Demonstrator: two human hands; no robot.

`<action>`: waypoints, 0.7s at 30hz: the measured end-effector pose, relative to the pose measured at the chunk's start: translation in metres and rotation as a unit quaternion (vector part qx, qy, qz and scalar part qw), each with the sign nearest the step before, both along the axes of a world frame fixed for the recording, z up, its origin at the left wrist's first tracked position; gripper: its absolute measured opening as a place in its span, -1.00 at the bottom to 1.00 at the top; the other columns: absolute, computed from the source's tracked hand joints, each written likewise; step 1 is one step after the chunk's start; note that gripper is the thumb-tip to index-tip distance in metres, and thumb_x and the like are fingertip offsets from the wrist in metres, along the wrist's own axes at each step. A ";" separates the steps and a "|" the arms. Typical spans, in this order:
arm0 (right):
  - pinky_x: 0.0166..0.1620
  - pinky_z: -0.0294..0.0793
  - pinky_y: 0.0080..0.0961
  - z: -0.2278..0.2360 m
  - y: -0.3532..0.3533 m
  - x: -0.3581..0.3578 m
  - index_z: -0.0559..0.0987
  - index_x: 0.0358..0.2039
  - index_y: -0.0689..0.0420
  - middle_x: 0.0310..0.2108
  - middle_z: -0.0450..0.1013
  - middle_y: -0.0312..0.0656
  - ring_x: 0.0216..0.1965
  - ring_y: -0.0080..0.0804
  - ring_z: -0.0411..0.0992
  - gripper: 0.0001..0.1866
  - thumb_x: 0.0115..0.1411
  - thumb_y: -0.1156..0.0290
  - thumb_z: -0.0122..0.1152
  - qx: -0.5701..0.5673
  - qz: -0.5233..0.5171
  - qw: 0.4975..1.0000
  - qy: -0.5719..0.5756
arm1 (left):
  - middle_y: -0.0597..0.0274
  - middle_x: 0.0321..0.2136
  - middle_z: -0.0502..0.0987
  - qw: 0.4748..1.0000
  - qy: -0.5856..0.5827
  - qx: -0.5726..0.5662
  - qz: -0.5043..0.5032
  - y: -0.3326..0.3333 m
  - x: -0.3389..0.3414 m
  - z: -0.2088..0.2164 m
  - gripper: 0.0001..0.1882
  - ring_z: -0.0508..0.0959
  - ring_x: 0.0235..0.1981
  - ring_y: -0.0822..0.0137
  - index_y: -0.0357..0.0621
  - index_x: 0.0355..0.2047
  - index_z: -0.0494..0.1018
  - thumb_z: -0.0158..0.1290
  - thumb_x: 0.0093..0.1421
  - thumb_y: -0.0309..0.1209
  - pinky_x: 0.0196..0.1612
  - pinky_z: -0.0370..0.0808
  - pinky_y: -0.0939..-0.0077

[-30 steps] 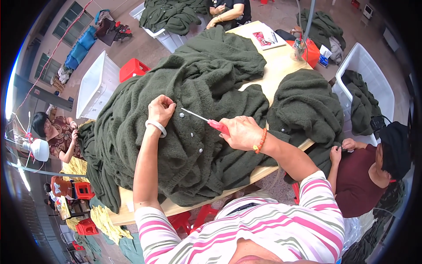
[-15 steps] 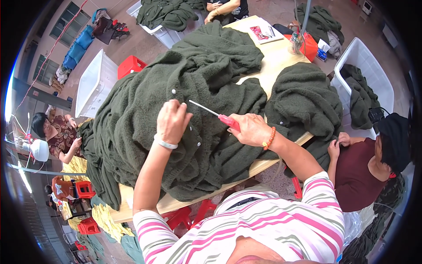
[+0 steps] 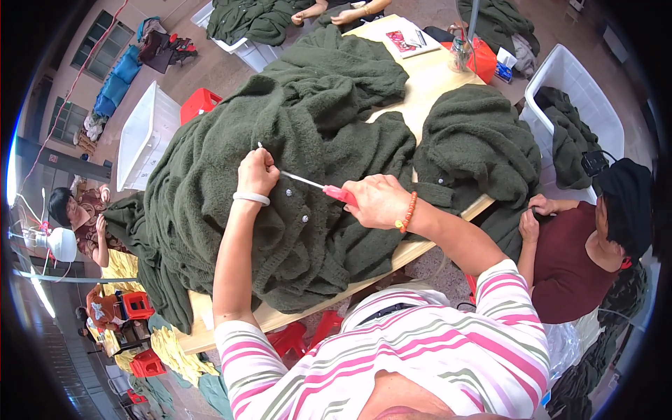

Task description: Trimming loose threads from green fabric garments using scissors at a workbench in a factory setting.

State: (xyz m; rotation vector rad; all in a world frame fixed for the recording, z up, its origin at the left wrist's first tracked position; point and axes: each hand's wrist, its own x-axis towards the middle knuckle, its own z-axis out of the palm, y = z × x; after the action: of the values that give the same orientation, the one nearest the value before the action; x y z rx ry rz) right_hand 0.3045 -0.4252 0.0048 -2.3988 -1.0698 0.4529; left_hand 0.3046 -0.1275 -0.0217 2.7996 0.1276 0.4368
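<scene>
Spread over the wooden table is a dark green fuzzy knit cardigan [image 3: 210, 182] with small shiny buttons [image 3: 288, 192]. Over its button edge my left hand [image 3: 257, 173] is closed, fingertips pinching the knit just below one button. My right hand [image 3: 378, 201] is wrapped around the pinkish-red handle of a screwdriver-like tool [image 3: 302, 179] with a long thin metal shaft. The shaft points left, its end reaching the fingers of my left hand. Whether the tip touches the knit is hidden there.
Another dark green knit pile [image 3: 479, 140] lies on the table [image 3: 427, 77] to the right. White bins [image 3: 143, 136] stand beyond the table, and a white bin [image 3: 595, 98] holds green knits. Co-workers [image 3: 581, 245] sit at right, left and far side. Red stools [image 3: 199, 103] stand nearby.
My left hand has moved up and left along the button edge, its fingers now pinched together. My right hand has brought the tool leftward, its shaft end now at my left fingers.
</scene>
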 end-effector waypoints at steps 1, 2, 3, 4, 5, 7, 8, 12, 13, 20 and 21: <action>-0.12 0.46 -0.10 -0.001 0.002 0.000 0.51 -0.19 0.08 -0.38 0.53 0.03 -0.22 0.03 0.51 -0.71 0.15 0.20 0.16 0.000 -0.003 1.000 0.001 | 0.14 -0.61 0.51 0.995 0.031 -0.093 0.009 -0.003 -0.002 0.008 -0.91 0.54 -0.57 0.28 -0.21 -0.49 0.46 0.09 -0.09 -0.56 -0.44 0.48 0.45; -0.12 0.46 -0.11 -0.001 0.003 0.000 0.52 -0.26 0.14 -0.36 0.53 0.06 -0.21 0.03 0.51 -0.74 0.13 0.24 0.15 0.014 -0.004 1.000 -0.001 | 0.19 -0.62 0.52 0.991 0.039 -0.130 0.000 -0.006 -0.003 0.014 -0.90 0.53 -0.59 0.37 -0.22 -0.46 0.48 0.10 -0.06 -0.56 -0.45 0.48 0.51; -0.12 0.46 -0.11 -0.002 0.004 0.000 0.52 -0.34 0.20 -0.35 0.53 0.09 -0.19 0.03 0.51 -0.76 0.12 0.28 0.13 0.028 -0.004 1.000 -0.004 | 0.23 -0.62 0.53 0.985 0.047 -0.167 -0.008 -0.007 -0.003 0.017 -0.89 0.51 -0.61 0.46 -0.23 -0.43 0.51 0.10 -0.03 -0.56 -0.47 0.47 0.57; -0.12 0.46 -0.11 0.001 0.006 0.001 0.52 -0.33 0.20 -0.34 0.53 0.07 -0.19 0.03 0.51 -0.76 0.13 0.27 0.13 0.019 -0.007 1.000 0.009 | 0.23 -0.62 0.53 0.985 0.048 -0.167 -0.006 -0.003 -0.005 0.014 -0.89 0.51 -0.61 0.46 -0.23 -0.43 0.51 0.10 -0.03 -0.56 -0.47 0.47 0.57; -0.12 0.46 -0.11 0.002 0.006 0.000 0.52 -0.33 0.20 -0.34 0.53 0.07 -0.19 0.03 0.51 -0.76 0.13 0.27 0.13 0.020 -0.004 1.000 0.010 | 0.26 -0.61 0.54 0.966 0.062 -0.251 0.007 0.003 -0.006 0.009 -0.89 0.51 -0.60 0.48 -0.24 -0.40 0.51 0.10 0.01 -0.56 -0.46 0.48 0.59; -0.13 0.46 -0.09 0.003 0.005 -0.001 0.51 -0.30 0.19 -0.34 0.53 0.06 -0.20 0.04 0.51 -0.76 0.14 0.27 0.13 0.019 0.009 1.000 0.016 | 0.28 -0.61 0.54 0.939 0.077 -0.334 0.021 0.005 -0.010 0.006 -0.89 0.51 -0.60 0.50 -0.25 -0.37 0.52 0.10 0.04 -0.56 -0.46 0.48 0.60; -0.13 0.46 -0.09 0.002 0.004 -0.002 0.51 -0.30 0.19 -0.34 0.53 0.06 -0.20 0.04 0.51 -0.76 0.14 0.27 0.13 0.018 0.010 1.000 0.018 | 0.27 -0.55 0.53 0.949 0.052 -0.311 0.024 0.001 -0.013 0.007 -0.88 0.51 -0.57 0.50 -0.26 -0.33 0.51 0.10 0.08 -0.56 -0.43 0.49 0.63; -0.16 0.45 -0.07 -0.015 -0.016 0.001 0.50 -0.21 0.11 -0.39 0.53 0.05 -0.25 0.06 0.50 -0.74 0.14 0.25 0.15 0.056 -0.038 0.997 0.024 | 0.06 -0.23 0.44 0.986 -0.128 -0.102 -0.043 -0.043 -0.036 0.012 -0.71 0.56 -0.34 0.26 -0.26 -0.17 0.45 0.16 0.05 -0.59 -0.31 0.52 0.51; -0.18 0.45 -0.07 -0.021 -0.025 0.002 0.50 -0.17 0.06 -0.42 0.53 0.03 -0.28 0.06 0.50 -0.72 0.14 0.24 0.17 0.062 -0.054 0.996 0.020 | 0.03 -0.21 0.43 0.973 -0.185 0.062 -0.121 -0.056 -0.043 0.018 -0.65 0.52 -0.24 0.13 -0.21 -0.16 0.45 0.19 0.00 -0.58 -0.22 0.50 0.37; -0.22 0.46 -0.06 -0.025 -0.040 -0.020 0.48 -0.27 0.11 -0.46 0.52 0.05 -0.33 0.07 0.51 -0.78 0.15 0.26 0.15 0.040 -0.020 0.998 0.038 | 0.09 -0.36 0.38 0.973 -0.024 0.219 -0.066 -0.047 -0.068 -0.044 -0.80 0.47 -0.36 0.10 -0.19 -0.27 0.40 0.05 0.04 -0.51 -0.30 0.47 0.26; -0.23 0.46 -0.06 -0.027 -0.038 -0.022 0.49 -0.29 0.12 -0.48 0.52 0.04 -0.34 0.07 0.51 -0.79 0.14 0.27 0.15 0.035 -0.010 0.999 0.041 | 0.09 -0.36 0.38 0.975 -0.006 0.218 -0.053 -0.043 -0.066 -0.047 -0.84 0.47 -0.38 0.09 -0.19 -0.31 0.39 0.03 0.05 -0.52 -0.33 0.48 0.25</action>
State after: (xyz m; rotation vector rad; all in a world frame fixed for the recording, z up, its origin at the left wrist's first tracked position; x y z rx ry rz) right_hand 0.2827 -0.4635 -0.0225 -2.3083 -1.0082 0.4938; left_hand 0.2383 -0.1706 -0.0692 3.2105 -0.1385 0.5070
